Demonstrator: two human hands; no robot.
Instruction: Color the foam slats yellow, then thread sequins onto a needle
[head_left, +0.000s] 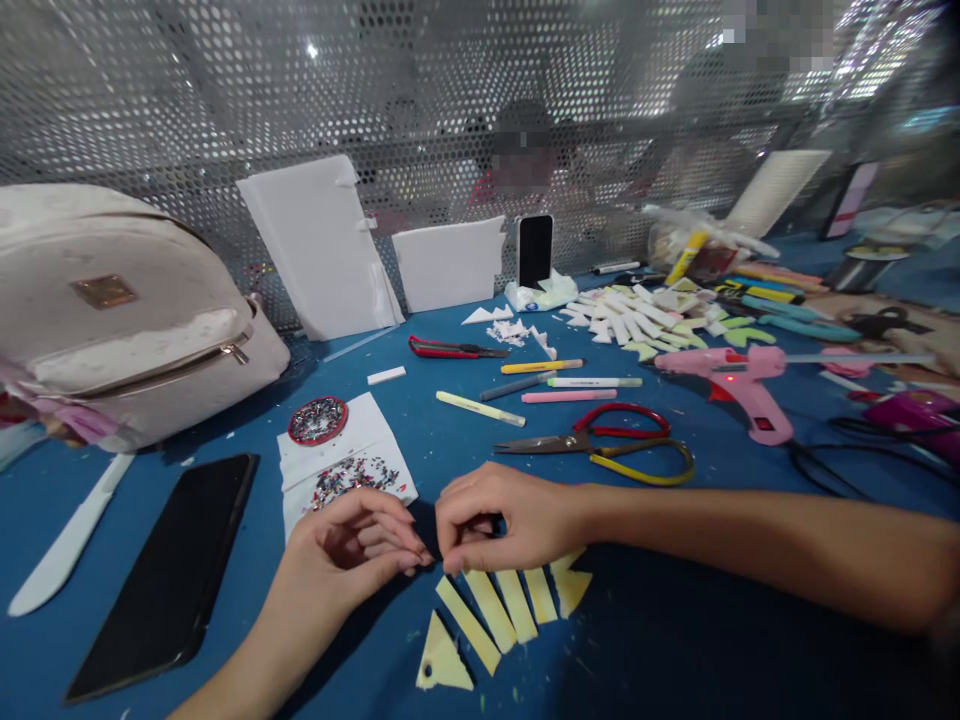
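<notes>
My left hand (360, 555) is closed in a pinch, thumb and fingertips meeting beside a white sheet of paper (386, 440) strewn with small glittery bits. Close to its right, my right hand (499, 515) is also pinched, knuckles up. Whatever is between the fingertips is too small to make out. Below the hands lies a row of pale yellow cut strips (491, 612), arranged like a fish. A triangular head piece (444, 655) with a dark hole sits at the left end, and a notched tail piece (574, 588) at the right, partly under my right wrist.
Scissors (581, 442), several markers (480, 408) and a red utility knife (454, 348) lie beyond the hands. At right is a pink glue gun (739, 380) with its cord. A black phone (169, 570) and a pale backpack (142, 320) are on the left. White foam scraps (637, 315) are heaped behind.
</notes>
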